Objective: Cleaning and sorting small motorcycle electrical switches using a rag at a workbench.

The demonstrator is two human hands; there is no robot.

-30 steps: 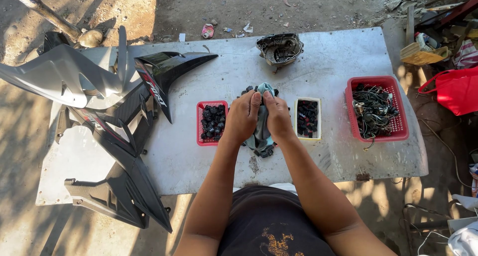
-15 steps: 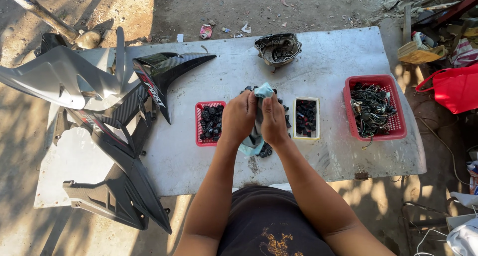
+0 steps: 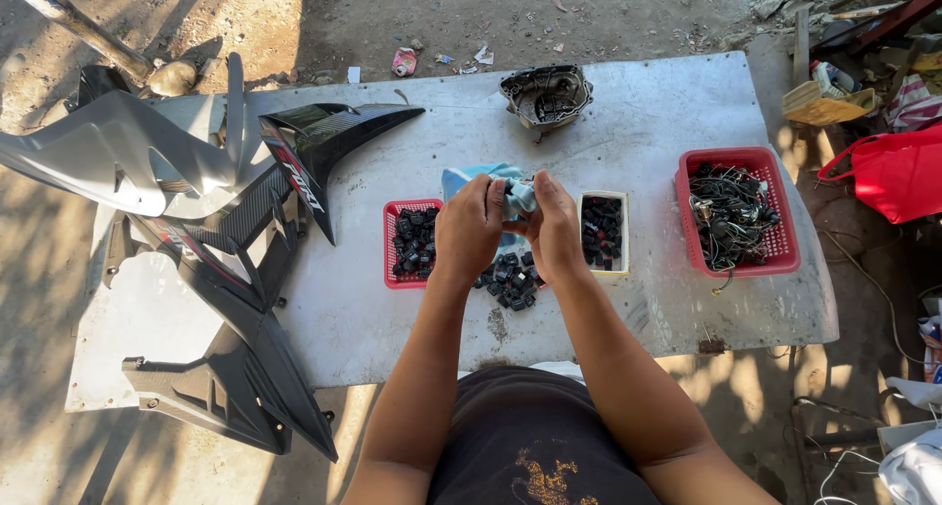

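both hands, left hand (image 3: 469,228) and right hand (image 3: 555,232), pinch a blue cloth (image 3: 496,186) over the table (image 3: 392,309). loose black parts (image 3: 510,279) lie beneath, between a small red tray (image 3: 391,238) and a white tray (image 3: 622,232).

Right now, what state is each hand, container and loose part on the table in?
left hand: closed on the light blue cloth
right hand: gripping the same cloth
small red basket: holds small black parts
white tray: filled with black parts
large red basket: full of tangled wires
loose black parts: heaped on the table
grey round housing: open side up
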